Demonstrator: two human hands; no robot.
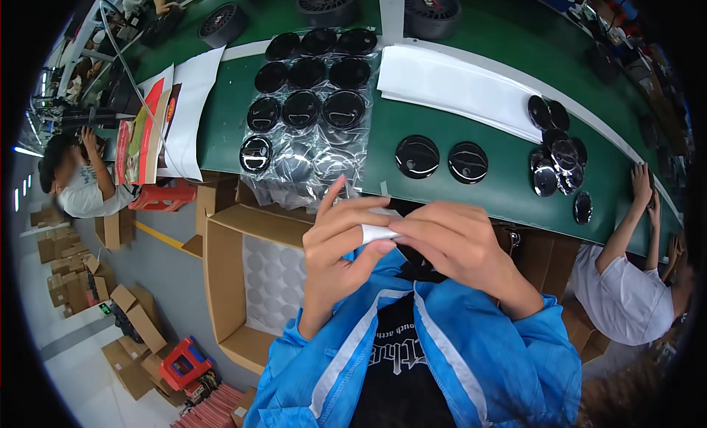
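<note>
In front of my chest, my left hand [331,247] has its fingers spread, with a small white wrap [375,233] around one finger. What the wrap is made of, I cannot make out. My right hand [458,244] pinches the end of this wrap with its thumb and fingers. Beyond my hands, two glossy black round caps, a larger one [417,156] and a smaller one [468,163], lie on the green table [508,188]. Rows of similar black caps [301,109] rest on clear plastic film [293,161] to the left.
A loose cluster of black caps [565,155] lies at the right, near a stack of white sheets [449,82]. At my left stands an open cardboard box [224,281] with a dimpled white tray [274,281]. Co-workers in white shirts sit at the right [626,295] and far left [92,188].
</note>
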